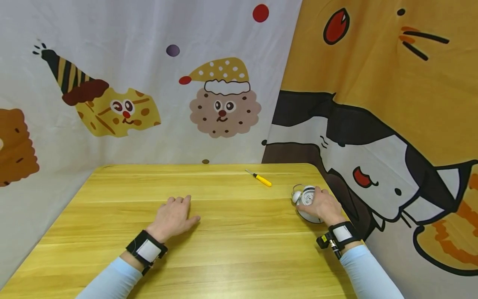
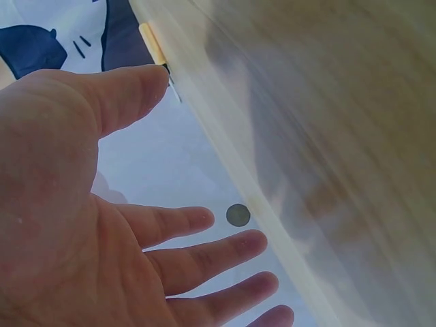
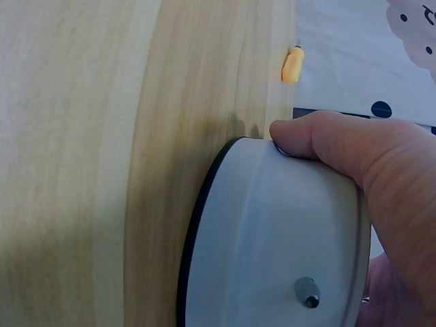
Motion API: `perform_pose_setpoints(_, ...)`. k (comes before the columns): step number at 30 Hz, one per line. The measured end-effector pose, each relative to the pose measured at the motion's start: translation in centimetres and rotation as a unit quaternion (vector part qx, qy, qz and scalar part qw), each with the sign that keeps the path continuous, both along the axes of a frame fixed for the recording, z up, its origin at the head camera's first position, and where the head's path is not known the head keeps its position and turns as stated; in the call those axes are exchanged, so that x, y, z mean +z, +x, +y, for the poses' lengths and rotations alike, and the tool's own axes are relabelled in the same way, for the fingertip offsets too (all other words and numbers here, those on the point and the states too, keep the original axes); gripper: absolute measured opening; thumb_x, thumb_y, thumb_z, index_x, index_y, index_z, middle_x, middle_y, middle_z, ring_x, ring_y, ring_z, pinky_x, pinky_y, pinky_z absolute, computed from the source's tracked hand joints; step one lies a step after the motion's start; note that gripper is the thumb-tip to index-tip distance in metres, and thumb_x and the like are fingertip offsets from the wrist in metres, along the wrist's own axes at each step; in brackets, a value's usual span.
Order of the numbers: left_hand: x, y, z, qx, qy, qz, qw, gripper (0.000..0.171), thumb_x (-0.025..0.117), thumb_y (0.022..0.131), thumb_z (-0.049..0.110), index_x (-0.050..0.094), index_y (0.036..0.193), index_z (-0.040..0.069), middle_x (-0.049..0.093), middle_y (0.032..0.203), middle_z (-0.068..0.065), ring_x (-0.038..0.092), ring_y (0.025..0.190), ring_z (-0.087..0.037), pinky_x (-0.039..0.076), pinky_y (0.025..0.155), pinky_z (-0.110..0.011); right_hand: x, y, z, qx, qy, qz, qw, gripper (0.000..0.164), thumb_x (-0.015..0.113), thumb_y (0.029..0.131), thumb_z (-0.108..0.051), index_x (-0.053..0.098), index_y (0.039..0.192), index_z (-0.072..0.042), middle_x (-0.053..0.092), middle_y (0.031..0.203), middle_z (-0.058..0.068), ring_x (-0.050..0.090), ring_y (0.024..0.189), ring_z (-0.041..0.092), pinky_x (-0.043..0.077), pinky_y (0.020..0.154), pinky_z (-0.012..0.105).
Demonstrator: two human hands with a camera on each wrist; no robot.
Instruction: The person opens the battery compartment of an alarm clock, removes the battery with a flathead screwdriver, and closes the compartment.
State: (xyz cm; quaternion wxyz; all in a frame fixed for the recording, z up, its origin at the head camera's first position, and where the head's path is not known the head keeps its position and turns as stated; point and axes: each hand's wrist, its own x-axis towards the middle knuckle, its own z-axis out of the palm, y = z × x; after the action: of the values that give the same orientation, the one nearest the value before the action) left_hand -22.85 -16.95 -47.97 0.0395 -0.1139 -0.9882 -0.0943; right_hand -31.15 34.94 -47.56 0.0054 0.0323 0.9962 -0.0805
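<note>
Toward the table's right side, my right hand [image 1: 324,205] grips a white alarm clock [image 1: 307,197] with a thin wire handle and a round white bell. The right wrist view shows the clock's [image 3: 272,231] pale rounded body up close, with a dark rim and a small metal knob [image 3: 308,293]. My thumb [image 3: 327,136] lies along its edge there; the other fingers are mostly hidden behind it. Left of the table's middle, my left hand [image 1: 173,220] is palm down with fingers spread, holding nothing. Its palm and loose fingers fill much of the left wrist view.
A screwdriver [image 1: 261,179] with a yellow handle lies near the back of the wooden table [image 1: 224,257], its thin shaft toward the back left. A cloth printed with cartoon figures [image 1: 224,149] hangs behind and along the right side.
</note>
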Motion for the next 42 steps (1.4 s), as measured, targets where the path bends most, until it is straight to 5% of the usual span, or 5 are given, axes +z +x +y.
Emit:
perform_pose_setpoints(22,-0.3,0.0,0.0,-0.002,0.007,-0.001,1.0000,0.085,0.080,0.101,0.054,0.056,0.155,-0.008,0.071,0.140,-0.032,0.069,0.123,-0.051,0.064,0.093,-0.064,-0.2,0.1,-0.5,0.006,-0.003,0.032,0.999,0.095,0.089,0.080,-0.065,0.062,0.130,0.011,0.068,0.114,0.028,0.068,0.088,0.035,0.057,0.068,0.046)
perform_pose_setpoints(42,-0.5,0.3,0.2,-0.003,0.015,-0.007,0.9999,0.086,0.080,0.101,0.054,0.055,0.155,-0.007,0.071,0.141,-0.033,0.069,0.124,-0.053,0.063,0.094,-0.066,0.6,0.0,-3.3,0.024,-0.013,0.048,0.998,0.100,0.088,0.079,-0.069,0.063,0.139,0.007,0.071,0.121,0.026,0.071,0.096,0.036,0.059,0.071,0.049)
